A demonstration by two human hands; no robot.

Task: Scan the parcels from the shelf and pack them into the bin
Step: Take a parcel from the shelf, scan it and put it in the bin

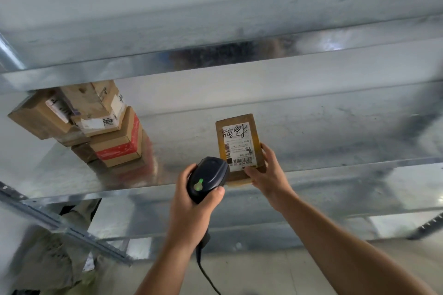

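A small flat brown parcel point(237, 136) with a white barcode label faces me over the metal shelf point(335, 132). My right hand point(266, 170) grips its lower right corner, thumb on the label's bottom edge. My left hand point(191, 203) is wrapped around a dark handheld scanner point(207, 177) with a green light on top. The scanner's head sits just left of the parcel's lower edge and covers that corner. Its black cable hangs down below my wrist.
A stack of several cardboard parcels point(96, 122), one with red tape, stands at the shelf's left end. Another metal shelf point(215, 60) runs above, and a lower shelf edge point(311, 201) crosses below my hands. A slotted upright rail point(62, 227) runs at lower left.
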